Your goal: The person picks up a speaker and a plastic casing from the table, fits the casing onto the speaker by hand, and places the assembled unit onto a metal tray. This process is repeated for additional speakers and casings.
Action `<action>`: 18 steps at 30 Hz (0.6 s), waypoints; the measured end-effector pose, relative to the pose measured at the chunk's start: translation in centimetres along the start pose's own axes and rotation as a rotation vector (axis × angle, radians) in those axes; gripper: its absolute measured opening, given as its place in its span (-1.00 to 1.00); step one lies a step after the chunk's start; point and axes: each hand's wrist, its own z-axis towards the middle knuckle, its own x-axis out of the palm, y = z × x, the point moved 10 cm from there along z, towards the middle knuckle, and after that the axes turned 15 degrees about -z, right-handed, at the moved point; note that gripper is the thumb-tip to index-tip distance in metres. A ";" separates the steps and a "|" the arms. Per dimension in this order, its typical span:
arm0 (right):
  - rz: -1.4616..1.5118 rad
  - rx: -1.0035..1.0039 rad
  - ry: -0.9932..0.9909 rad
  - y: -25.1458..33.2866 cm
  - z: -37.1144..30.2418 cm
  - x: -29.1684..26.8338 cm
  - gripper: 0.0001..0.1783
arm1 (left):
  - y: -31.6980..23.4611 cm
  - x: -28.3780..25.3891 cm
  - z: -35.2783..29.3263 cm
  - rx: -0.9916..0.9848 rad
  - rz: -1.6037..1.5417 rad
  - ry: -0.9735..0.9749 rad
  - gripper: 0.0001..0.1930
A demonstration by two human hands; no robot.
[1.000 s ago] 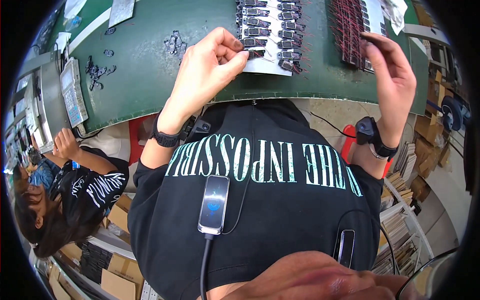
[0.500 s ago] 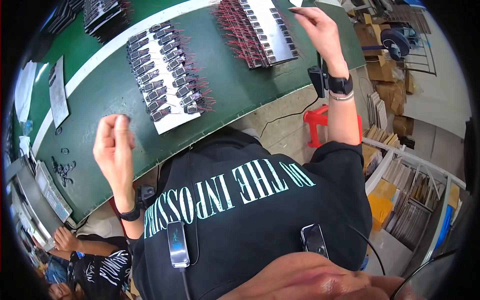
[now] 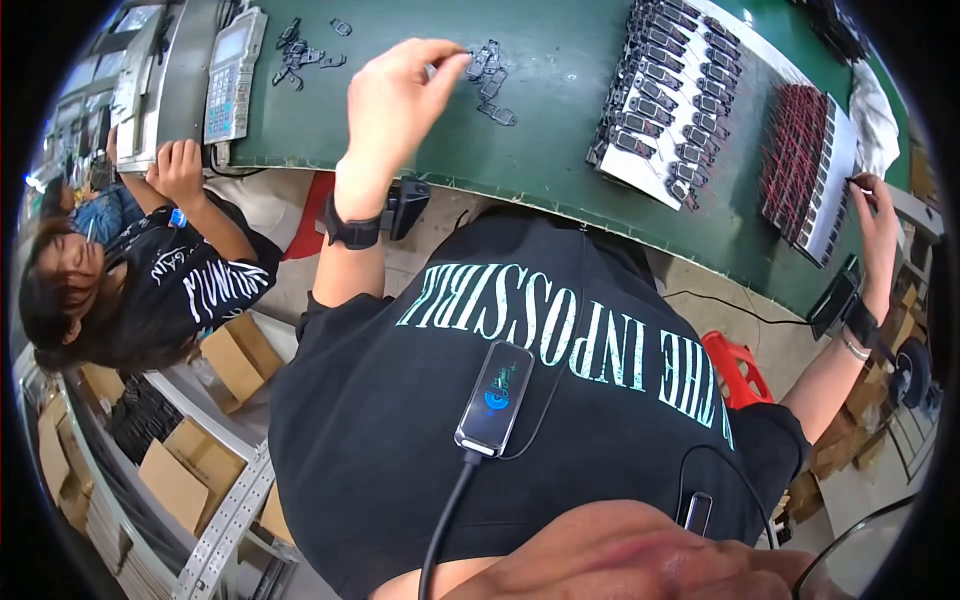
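My left hand (image 3: 395, 110) is over the green table, thumb and forefinger pinched beside a small heap of loose black plastic frames (image 3: 488, 75). Whether a piece is between those fingertips I cannot make out. At the far right my right hand (image 3: 874, 215) has its fingers pinched at the edge of a white board (image 3: 842, 165) lined with small black parts and red wires (image 3: 795, 145). Something small and dark shows at its fingertips. Between the hands lies another white board (image 3: 668, 172), carrying rows of black rectangular modules (image 3: 655, 95) with thin red wires.
More loose black frames (image 3: 300, 58) lie on the green table (image 3: 400, 22) near a grey keypad device (image 3: 232, 80). A co-worker's hand (image 3: 180, 172) is at the left. Below the table edge stand a red stool (image 3: 735, 370) and cardboard boxes (image 3: 190, 470); a cable (image 3: 740, 308) hangs there.
The view has swung left, so the boards now appear further right. My left hand has moved across to the loose black frames; my right hand stays by the red-wired board.
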 end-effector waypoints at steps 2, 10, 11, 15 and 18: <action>0.004 0.020 0.032 0.2 -0.3 -0.2 -0.71 | 0.0 0.6 -0.8 -0.014 0.088 0.034 -0.80; 0.392 0.113 -0.719 4.9 -8.4 -10.4 -0.79 | -0.3 3.4 -1.7 0.032 0.197 0.064 -0.84; 0.479 0.067 -0.706 7.0 -8.8 -10.3 -0.80 | -0.4 3.5 -1.6 0.029 0.161 0.047 -0.84; 0.728 -0.084 -0.574 15.8 -10.1 -8.1 -0.81 | -0.5 3.6 -1.3 -0.055 -0.049 0.046 -0.87; 0.841 -0.127 -0.284 22.2 -10.0 -5.5 -0.80 | -2.7 3.9 -0.7 -0.104 -0.286 0.090 -0.87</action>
